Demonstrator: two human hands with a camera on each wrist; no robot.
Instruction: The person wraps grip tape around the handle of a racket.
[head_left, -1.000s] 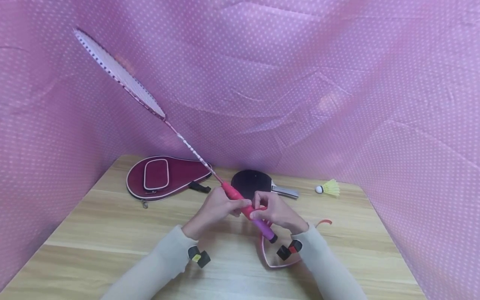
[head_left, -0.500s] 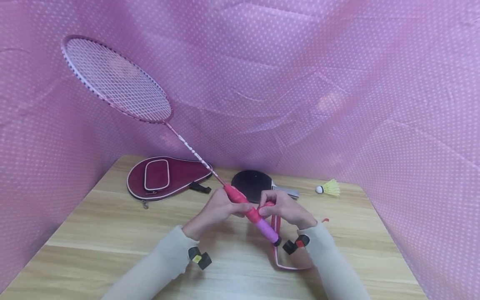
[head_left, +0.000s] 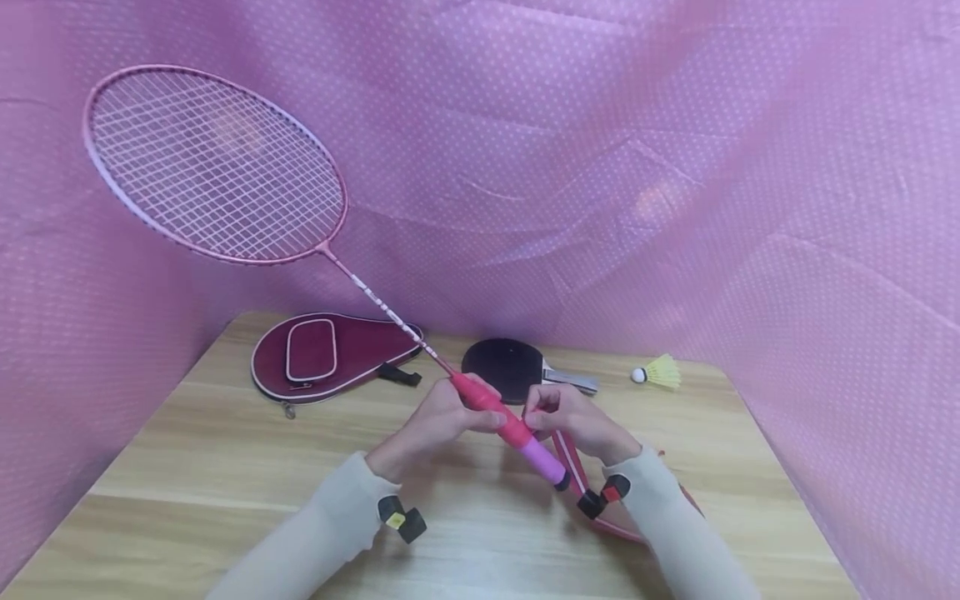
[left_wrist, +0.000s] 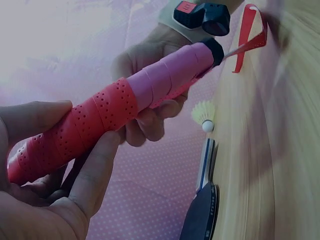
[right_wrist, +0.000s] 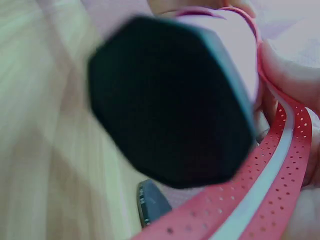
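A pink badminton racket (head_left: 217, 167) is held up over the wooden table (head_left: 225, 467), its head at the upper left. My left hand (head_left: 450, 417) grips the red-wrapped part of the handle (left_wrist: 75, 132). Below that the handle is bare pink (head_left: 542, 457), ending in a black butt cap (right_wrist: 170, 100). My right hand (head_left: 566, 417) pinches the red perforated grip tape (right_wrist: 265, 195) beside the handle. The loose tape (head_left: 577, 462) trails down under my right wrist onto the table.
A maroon paddle case (head_left: 330, 354) lies at the back left of the table. A black table tennis paddle (head_left: 513, 371) lies behind my hands, and a yellow shuttlecock (head_left: 656, 372) sits at the back right. Pink dotted cloth (head_left: 675, 167) surrounds the table.
The racket has turned about its shaft, from edge-on to showing its strung face. The right hand has drawn the tape round the handle, and the loose tape has shifted to the right.
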